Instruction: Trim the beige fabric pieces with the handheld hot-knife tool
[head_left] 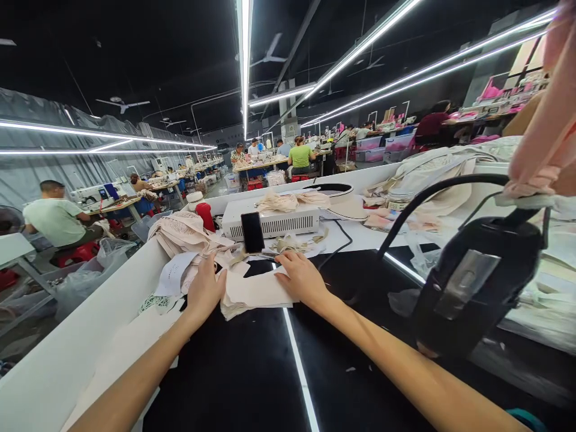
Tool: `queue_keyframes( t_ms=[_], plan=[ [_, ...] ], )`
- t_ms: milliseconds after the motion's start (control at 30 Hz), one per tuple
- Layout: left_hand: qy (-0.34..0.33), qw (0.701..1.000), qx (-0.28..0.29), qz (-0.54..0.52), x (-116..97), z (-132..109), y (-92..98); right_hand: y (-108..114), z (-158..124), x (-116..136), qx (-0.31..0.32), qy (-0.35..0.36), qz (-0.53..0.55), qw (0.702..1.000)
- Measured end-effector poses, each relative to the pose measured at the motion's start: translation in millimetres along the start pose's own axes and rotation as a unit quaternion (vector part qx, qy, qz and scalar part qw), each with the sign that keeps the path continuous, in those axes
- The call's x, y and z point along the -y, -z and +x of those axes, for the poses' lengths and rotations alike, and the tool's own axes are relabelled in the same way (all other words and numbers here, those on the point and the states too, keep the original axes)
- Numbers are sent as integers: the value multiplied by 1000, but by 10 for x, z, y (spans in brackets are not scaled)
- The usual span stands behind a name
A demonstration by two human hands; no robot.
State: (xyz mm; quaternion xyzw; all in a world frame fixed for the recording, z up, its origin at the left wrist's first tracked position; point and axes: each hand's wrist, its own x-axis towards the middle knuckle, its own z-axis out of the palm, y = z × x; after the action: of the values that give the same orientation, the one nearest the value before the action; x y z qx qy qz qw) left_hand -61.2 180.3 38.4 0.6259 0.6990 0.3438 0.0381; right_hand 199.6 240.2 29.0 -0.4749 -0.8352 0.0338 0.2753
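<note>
My left hand lies flat with fingers stretched on the left edge of a small cream fabric piece on the glossy black table. My right hand rests palm down on the same piece's right upper corner, fingers spread. Just beyond my hands lie a heap of cream fabric and a paper sheet.
A black phone leans against a white vented box. A red bottle stands at the left. A black iron with a cable hangs at the right. Other workers sit at sewing tables behind.
</note>
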Motion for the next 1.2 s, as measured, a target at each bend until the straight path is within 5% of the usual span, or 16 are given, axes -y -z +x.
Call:
queue_keyframes(
  t_ms=[100, 233, 400, 500, 600, 700, 900, 1033, 1200],
  plan=[
    [-100, 995, -8, 6, -105, -34, 43, -25, -43, 133, 10, 78, 4, 997],
    [-203, 976, 79, 13, -139, -74, -69, -118, -113, 194, 36, 146, 7, 989],
    [-181, 970, 154, 47, 38, -171, -302, -235, -188, 71, 63, 165, 4, 984],
    [-161, 971, 166, 58, 78, -194, -289, -248, -208, 35, 66, 167, 9, 984],
    [-150, 975, 152, 65, 81, -174, -51, -212, -250, 93, 66, 162, 22, 984],
    [-117, 982, 120, 87, 188, -197, 395, -148, -360, 226, 66, 158, 47, 984],
    [37, 977, 86, 192, 755, -632, 1255, -35, -708, 510, 75, 170, 107, 977],
    [95, 968, 94, 215, 1017, -1007, 1353, -8, -912, 639, 78, 172, 130, 973],
    [101, 970, 98, 199, 1027, -1168, 1291, 1, -1144, 669, 78, 184, 143, 969]
  ],
)
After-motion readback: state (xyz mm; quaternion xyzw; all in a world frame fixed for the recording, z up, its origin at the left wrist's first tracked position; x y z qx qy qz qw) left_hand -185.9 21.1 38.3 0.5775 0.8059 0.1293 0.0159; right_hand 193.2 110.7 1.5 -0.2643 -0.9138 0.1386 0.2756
